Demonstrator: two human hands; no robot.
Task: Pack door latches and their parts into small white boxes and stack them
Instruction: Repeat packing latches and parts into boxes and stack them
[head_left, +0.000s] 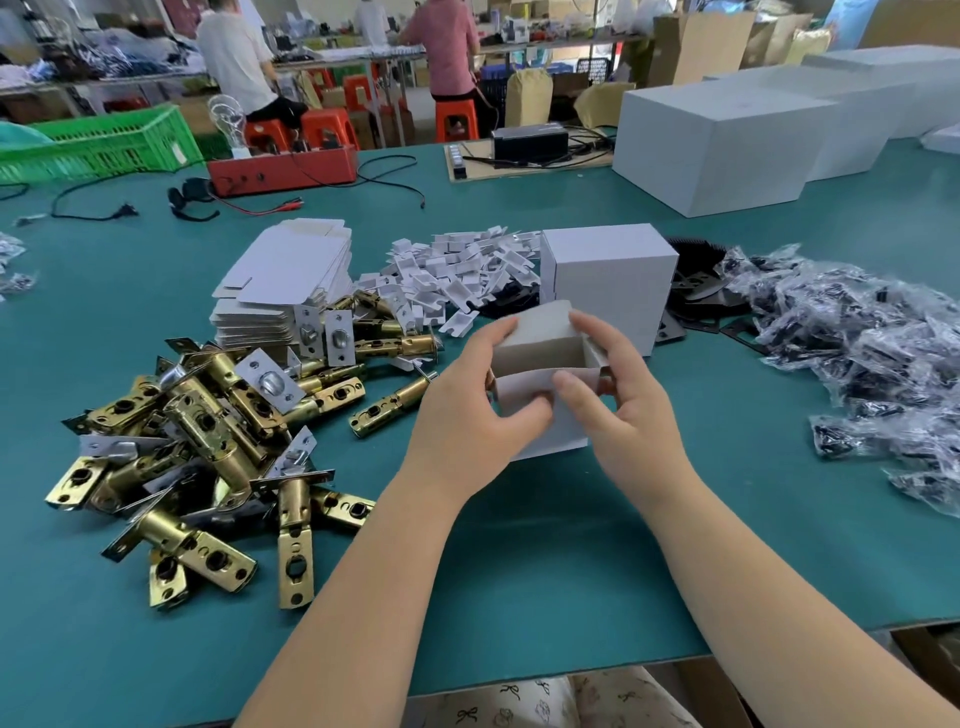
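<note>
Early yet: left hand (470, 410) and right hand (618, 395) both grasping an open small white box (540, 364), apparently empty, latches (208, 415) heaped left of it, one closed box (610, 280) just behind.

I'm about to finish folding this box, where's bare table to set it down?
Bare green table lies near you, between the latch pile and the bagged parts. Behind your hands it is crowded: flat cartons, white inserts, a closed white box.
</note>
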